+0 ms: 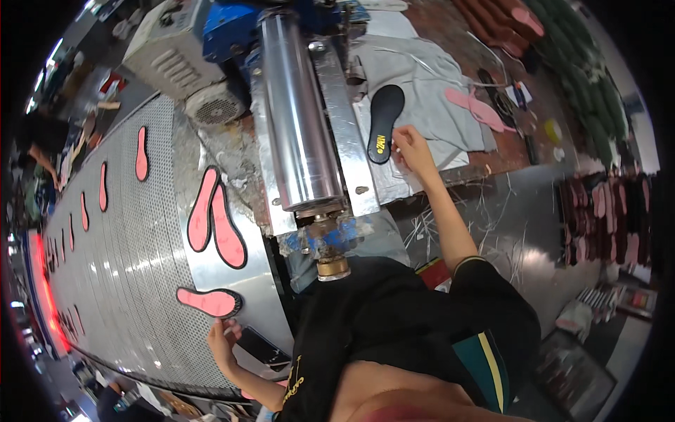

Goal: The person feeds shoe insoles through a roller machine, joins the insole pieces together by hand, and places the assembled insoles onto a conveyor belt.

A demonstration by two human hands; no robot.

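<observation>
**Either side of the steel roller (pixel 299 112)**

From where I stand, the black insole (pixel 386 121) with yellow lettering lies flat on the table's grey cloth (pixel 429 74), right of the roller. The right hand (pixel 416 151) is just beside its lower end, thumb and fingers drawn close together at its edge; I cannot tell whether they pinch it or only touch it.

Across the roller, the pink insole (pixel 206 301) with a dark rim lies mostly on a metal sheet (pixel 259 292), its narrower end pointing away to the left. The left hand (pixel 223 342) is just below its wider end, fingers loosely curled near the rim; whether they grip it, I cannot tell. A dark phone (pixel 263 346) lies close to that hand's right.

Farther up, well apart from the left hand, two overlapping pink insoles (pixel 202 214) lie together. Beyond them, more are spread along the perforated belt (pixel 126 274).
</observation>
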